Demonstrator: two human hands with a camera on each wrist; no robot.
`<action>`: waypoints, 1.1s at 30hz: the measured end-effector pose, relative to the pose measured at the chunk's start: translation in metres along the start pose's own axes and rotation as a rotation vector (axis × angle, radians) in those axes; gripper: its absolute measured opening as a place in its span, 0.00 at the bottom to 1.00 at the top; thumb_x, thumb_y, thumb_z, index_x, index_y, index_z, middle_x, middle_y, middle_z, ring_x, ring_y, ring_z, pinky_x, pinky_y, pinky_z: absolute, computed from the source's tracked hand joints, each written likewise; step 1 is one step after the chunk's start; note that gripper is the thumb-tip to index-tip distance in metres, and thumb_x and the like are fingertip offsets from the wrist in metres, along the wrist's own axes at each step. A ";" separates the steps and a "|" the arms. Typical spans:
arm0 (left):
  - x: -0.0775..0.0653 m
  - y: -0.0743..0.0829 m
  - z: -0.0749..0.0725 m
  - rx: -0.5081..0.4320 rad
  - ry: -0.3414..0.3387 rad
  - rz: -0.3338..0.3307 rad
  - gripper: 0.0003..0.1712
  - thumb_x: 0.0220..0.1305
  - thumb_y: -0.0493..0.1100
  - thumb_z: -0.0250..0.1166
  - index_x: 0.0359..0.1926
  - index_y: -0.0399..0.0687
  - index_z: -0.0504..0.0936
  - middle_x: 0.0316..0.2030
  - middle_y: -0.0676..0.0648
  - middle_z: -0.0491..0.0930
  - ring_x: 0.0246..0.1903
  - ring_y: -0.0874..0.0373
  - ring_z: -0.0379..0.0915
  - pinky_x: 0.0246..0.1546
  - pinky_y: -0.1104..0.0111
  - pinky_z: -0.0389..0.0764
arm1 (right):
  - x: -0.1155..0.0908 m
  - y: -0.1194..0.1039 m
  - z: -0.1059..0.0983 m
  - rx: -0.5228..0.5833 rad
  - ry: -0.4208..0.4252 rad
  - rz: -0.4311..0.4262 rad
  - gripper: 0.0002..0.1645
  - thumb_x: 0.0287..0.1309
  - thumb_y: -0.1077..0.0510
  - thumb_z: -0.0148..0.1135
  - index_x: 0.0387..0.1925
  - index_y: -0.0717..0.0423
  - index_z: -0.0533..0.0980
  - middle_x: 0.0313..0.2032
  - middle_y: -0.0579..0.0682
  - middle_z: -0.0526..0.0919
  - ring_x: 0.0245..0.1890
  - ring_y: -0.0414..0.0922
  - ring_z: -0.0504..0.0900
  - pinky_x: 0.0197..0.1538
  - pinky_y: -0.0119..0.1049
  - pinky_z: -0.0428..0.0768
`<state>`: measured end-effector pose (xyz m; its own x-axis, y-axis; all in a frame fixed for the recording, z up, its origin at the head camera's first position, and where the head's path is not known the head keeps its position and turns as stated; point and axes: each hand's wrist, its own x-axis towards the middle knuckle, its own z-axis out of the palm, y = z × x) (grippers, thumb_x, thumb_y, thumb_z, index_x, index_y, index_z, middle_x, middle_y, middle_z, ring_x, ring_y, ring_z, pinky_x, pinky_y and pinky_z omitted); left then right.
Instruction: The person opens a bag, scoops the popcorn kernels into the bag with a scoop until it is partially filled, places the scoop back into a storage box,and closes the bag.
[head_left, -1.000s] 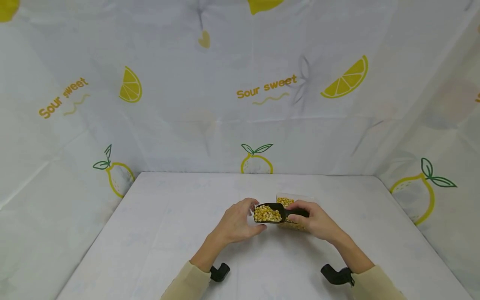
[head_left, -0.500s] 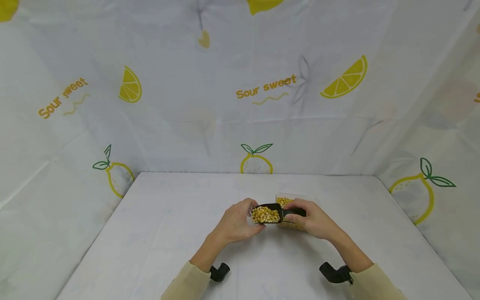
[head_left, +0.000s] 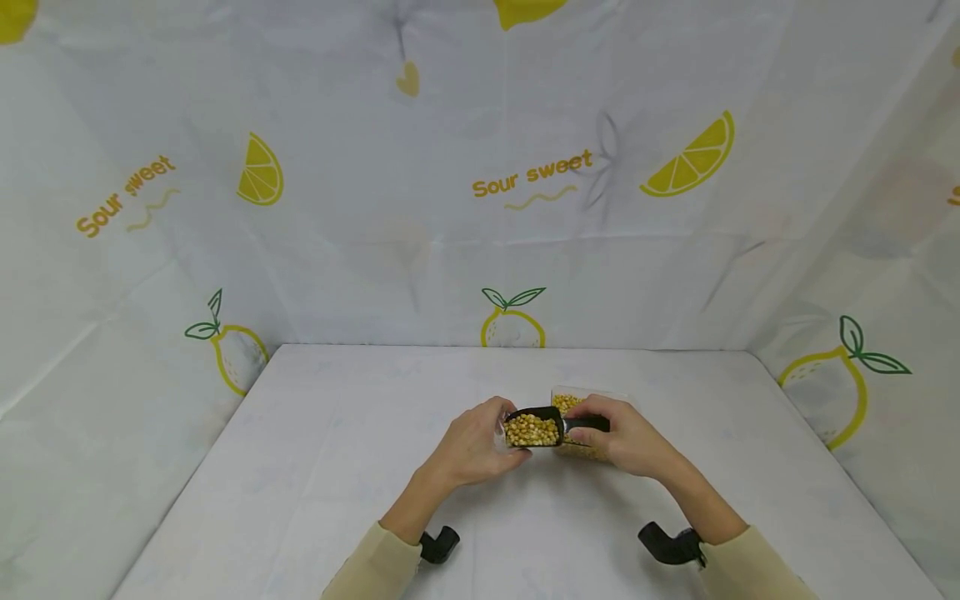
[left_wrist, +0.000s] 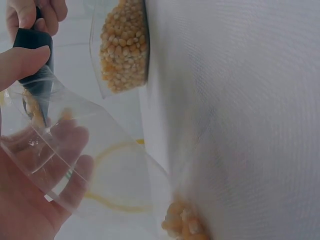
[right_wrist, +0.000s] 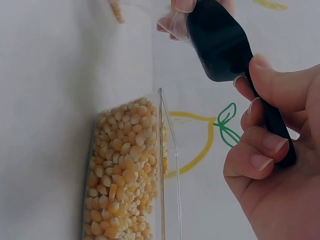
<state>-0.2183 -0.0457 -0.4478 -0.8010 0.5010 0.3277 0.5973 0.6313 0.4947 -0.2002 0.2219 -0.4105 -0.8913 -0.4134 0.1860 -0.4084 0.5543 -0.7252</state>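
Observation:
In the head view, my right hand (head_left: 633, 437) grips the handle of a black scoop (head_left: 591, 423) heaped with yellow corn kernels (head_left: 531, 431). My left hand (head_left: 471, 443) holds a clear plastic bag (left_wrist: 120, 165) by its mouth, fingers curled round it. The scoop's front end lies inside the bag's mouth, and my left thumb (left_wrist: 30, 62) presses on the scoop. A small clump of kernels (left_wrist: 184, 222) sits at the bottom of the bag in the left wrist view. From the right wrist, the scoop's dark underside (right_wrist: 217, 42) shows.
A clear box (right_wrist: 161, 150) of corn kernels stands on the white table (head_left: 360, 433), behind and below my right hand. White lemon-print sheets (head_left: 337, 208) rise at the back and both sides. Black curved pieces (head_left: 667, 546) are at both wrists.
My right hand has moved slightly left, and the scoop's front end has gone further into the bag's mouth. My left hand has stayed almost still.

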 end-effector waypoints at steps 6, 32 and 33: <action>-0.001 0.000 0.000 0.000 -0.006 -0.005 0.35 0.54 0.55 0.77 0.56 0.45 0.75 0.37 0.54 0.78 0.33 0.64 0.71 0.34 0.71 0.73 | 0.001 -0.001 0.000 -0.021 -0.002 -0.009 0.12 0.65 0.60 0.68 0.48 0.59 0.82 0.45 0.52 0.84 0.44 0.46 0.78 0.48 0.42 0.78; 0.001 0.000 0.000 -0.012 -0.014 -0.004 0.36 0.54 0.56 0.76 0.58 0.44 0.75 0.39 0.54 0.79 0.34 0.64 0.72 0.35 0.71 0.74 | 0.005 -0.014 0.000 -0.083 -0.015 -0.066 0.11 0.62 0.61 0.70 0.46 0.56 0.83 0.42 0.46 0.84 0.43 0.45 0.80 0.48 0.46 0.80; 0.001 0.000 0.001 -0.012 -0.013 -0.003 0.36 0.54 0.56 0.76 0.58 0.44 0.75 0.39 0.54 0.79 0.34 0.64 0.72 0.35 0.71 0.74 | 0.005 -0.014 0.000 -0.085 -0.015 -0.070 0.11 0.62 0.61 0.70 0.46 0.56 0.83 0.42 0.46 0.84 0.44 0.45 0.81 0.48 0.46 0.80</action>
<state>-0.2191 -0.0449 -0.4479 -0.8024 0.5068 0.3151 0.5939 0.6257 0.5057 -0.1994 0.2122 -0.3991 -0.8571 -0.4640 0.2237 -0.4855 0.5828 -0.6516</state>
